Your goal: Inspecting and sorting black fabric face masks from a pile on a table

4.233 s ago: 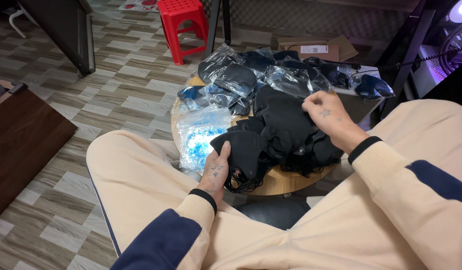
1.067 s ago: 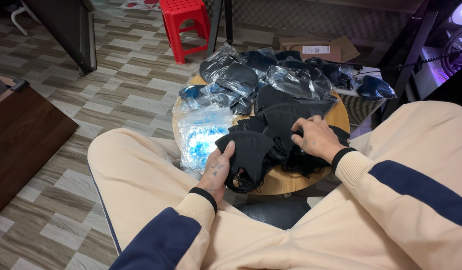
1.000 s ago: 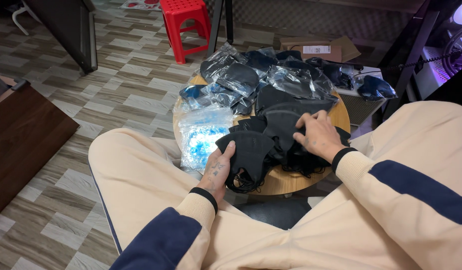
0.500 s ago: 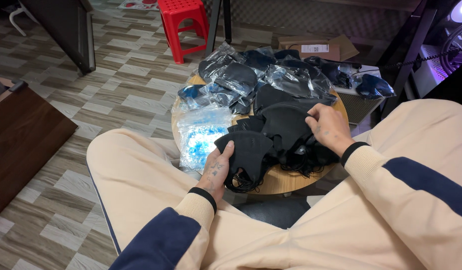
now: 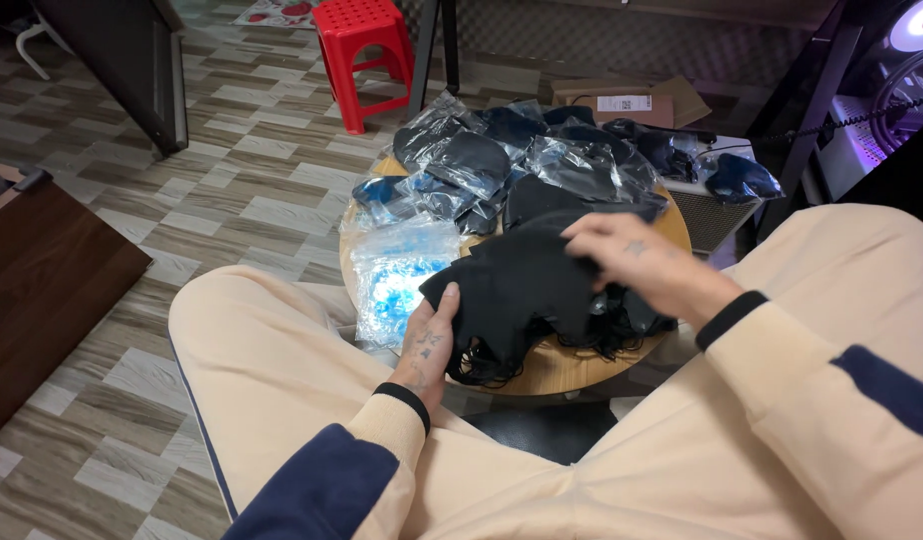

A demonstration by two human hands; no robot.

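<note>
Left hand [image 5: 429,343] fingers pinch black mask pile [image 5: 527,290]; right hand [image 5: 637,262] fingers grip top mask

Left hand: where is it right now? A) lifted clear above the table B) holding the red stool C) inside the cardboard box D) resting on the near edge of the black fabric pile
D: the left hand lies against the black fabric pile at its near edge.
</note>
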